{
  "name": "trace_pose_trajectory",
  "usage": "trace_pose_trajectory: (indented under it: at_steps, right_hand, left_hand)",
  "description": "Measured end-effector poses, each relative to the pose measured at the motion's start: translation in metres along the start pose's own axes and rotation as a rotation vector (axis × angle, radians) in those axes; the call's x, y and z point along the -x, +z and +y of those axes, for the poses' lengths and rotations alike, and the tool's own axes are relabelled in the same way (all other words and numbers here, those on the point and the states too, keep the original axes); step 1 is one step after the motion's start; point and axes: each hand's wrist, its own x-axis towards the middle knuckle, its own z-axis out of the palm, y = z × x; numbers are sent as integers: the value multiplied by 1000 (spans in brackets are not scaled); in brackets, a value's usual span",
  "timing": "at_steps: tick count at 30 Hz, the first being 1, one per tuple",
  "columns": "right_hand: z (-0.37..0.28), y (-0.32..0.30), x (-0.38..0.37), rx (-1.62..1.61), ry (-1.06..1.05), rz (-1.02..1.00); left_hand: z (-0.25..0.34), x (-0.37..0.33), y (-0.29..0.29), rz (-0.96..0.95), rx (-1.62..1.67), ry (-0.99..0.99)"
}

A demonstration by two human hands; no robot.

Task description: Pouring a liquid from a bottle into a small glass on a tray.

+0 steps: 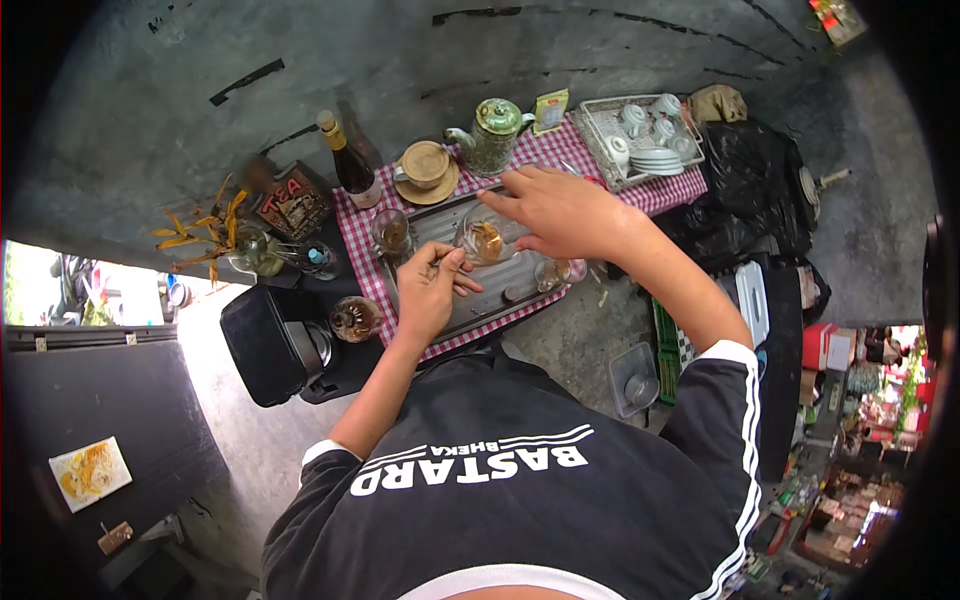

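Clear round glass (487, 243) sits on grey tray (508, 277), around middle of pink-and-white checked tabletop (360, 232), between back and near edges. See-through sides, golden-brown patch inside. Left hand (428, 292) close beside, fingers curled; can't tell if gripping. Right hand (562, 212) open, fingers stretched over glass.

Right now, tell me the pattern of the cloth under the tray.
Pinkish-red and white checks on the cloth; the head view shows it best.
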Motion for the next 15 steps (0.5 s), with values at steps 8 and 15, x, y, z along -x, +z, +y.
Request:
trace_pose_trajectory:
  at_steps: [8,15]
  right_hand:
    - [74,57,26,-502,41,194]
    - [113,126,30,-828,91,223]
  left_hand:
    - [-40,-35,23,73,-13,-86]
    - [-102,-59,36,174,-59,-182]
